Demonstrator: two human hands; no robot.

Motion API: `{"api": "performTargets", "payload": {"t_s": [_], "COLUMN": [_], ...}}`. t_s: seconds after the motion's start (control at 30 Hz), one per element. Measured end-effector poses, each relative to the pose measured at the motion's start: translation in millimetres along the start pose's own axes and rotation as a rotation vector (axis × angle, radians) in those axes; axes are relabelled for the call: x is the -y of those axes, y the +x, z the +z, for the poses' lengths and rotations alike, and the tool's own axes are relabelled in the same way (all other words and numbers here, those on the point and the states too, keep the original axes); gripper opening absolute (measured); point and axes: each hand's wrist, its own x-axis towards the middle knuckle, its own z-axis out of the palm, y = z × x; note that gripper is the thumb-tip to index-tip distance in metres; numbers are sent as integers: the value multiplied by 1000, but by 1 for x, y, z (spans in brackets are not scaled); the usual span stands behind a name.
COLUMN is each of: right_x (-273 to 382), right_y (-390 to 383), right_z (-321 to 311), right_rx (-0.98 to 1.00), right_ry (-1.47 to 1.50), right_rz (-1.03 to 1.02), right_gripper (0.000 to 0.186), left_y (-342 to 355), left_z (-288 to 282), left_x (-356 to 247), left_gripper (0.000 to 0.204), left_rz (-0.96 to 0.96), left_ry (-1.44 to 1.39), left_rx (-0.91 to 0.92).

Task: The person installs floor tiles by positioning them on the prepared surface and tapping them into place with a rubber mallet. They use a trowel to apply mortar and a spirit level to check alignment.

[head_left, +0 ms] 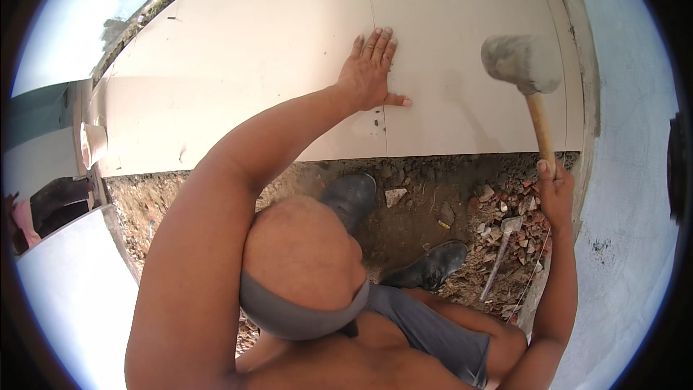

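My left hand [367,72] lies spread on large beige floor tiles [260,36], its fingertips near a thin joint between two of them. At the right, my right hand [556,188] grips the wooden handle of a rubber mallet [521,61]. The grey mallet head is raised over the right-hand tile and slightly blurred. My boots [346,198] stand in the strip of dirt and broken rubble [491,202] along the tiles' near edge. A long tool [498,260] with a pale head lies on that rubble, below my right hand.
A pale blue wall [628,245] runs along the right side. A light container [94,144] stands at the tiles' left end. Farther left, partly visible beside a white ledge [65,289], is what looks like a person in pink and dark clothing [29,224].
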Motion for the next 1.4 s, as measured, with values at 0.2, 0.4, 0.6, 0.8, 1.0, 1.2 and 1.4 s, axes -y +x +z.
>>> {"api": "performTargets", "payload": {"t_s": [0.2,0.4,0.6,0.8,1.0,1.2,1.4], "right_x": [40,58,-9,9,-13,17,17], "right_y": [4,-27,-7,-22,11,-19,-70], "right_z": [-13,-68,-126,-106,-139,-117,-60], "right_rx": [-128,77,242,368,122,274,373], "right_ry": [-98,-846,-1456,-1389,-1529,-1353,-1054], "right_rz": [-250,-733,-562,-549,-222,-209,70], "right_gripper": [30,31,39,37,16,24,22], "left_y": [3,4,5,4,7,6,0], "left_z": [-1,4,3,3,3,0,-27], "left_x": [1,-2,-5,-5,-8,-2,-1], "left_gripper": [124,124,124,124,123,126,119], "left_rz": [-17,-34,-33,-46,-61,-56,-89], "left_ry": [-18,1,-13,-47,-34,-88,-229], "left_rx": [-12,-23,-36,-15,0,-10,99]}}
